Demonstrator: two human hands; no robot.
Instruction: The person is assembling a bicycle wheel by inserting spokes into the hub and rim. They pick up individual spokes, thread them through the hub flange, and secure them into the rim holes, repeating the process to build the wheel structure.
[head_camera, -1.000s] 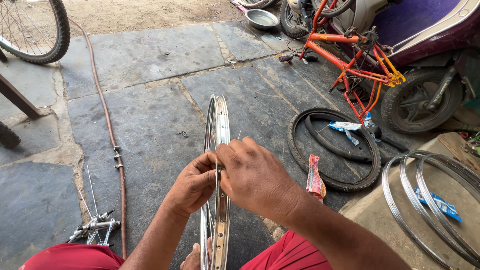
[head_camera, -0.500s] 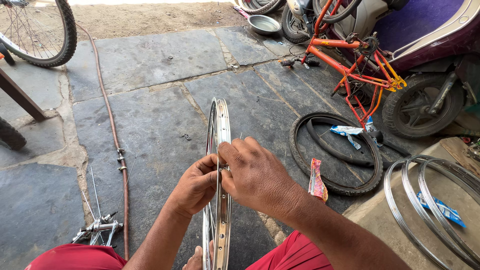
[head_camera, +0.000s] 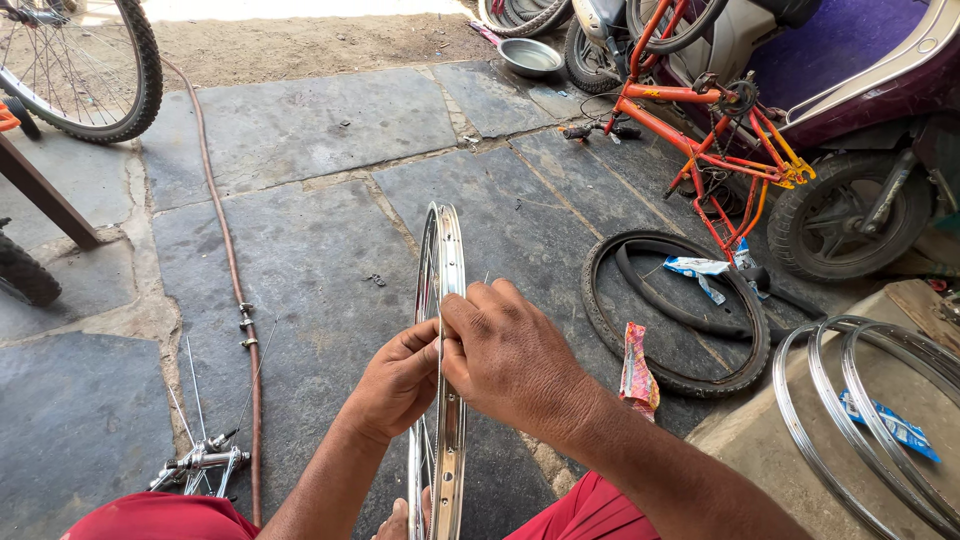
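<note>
A shiny metal bicycle rim (head_camera: 441, 250) stands upright on edge between my knees, seen almost edge-on. My left hand (head_camera: 398, 380) pinches the rim from the left side. My right hand (head_camera: 510, 355) wraps over it from the right, fingertips meeting the left hand's at the rim. A thin spoke seems to run between the fingers, partly hidden. The rim's lower part passes down between my red-clad legs.
A wheel hub with loose spokes (head_camera: 200, 462) lies at lower left by a reddish hose (head_camera: 235, 290). A black tyre (head_camera: 670, 310) with wrappers lies right; bare rims (head_camera: 860, 420) on a step. An orange bicycle frame (head_camera: 715, 130), a scooter (head_camera: 860, 90), a spoked wheel (head_camera: 90, 70), a bowl (head_camera: 530, 55).
Both hands stay on the rim; the fingers have shifted slightly along it. The view has tilted a little, showing more of the far ground.
</note>
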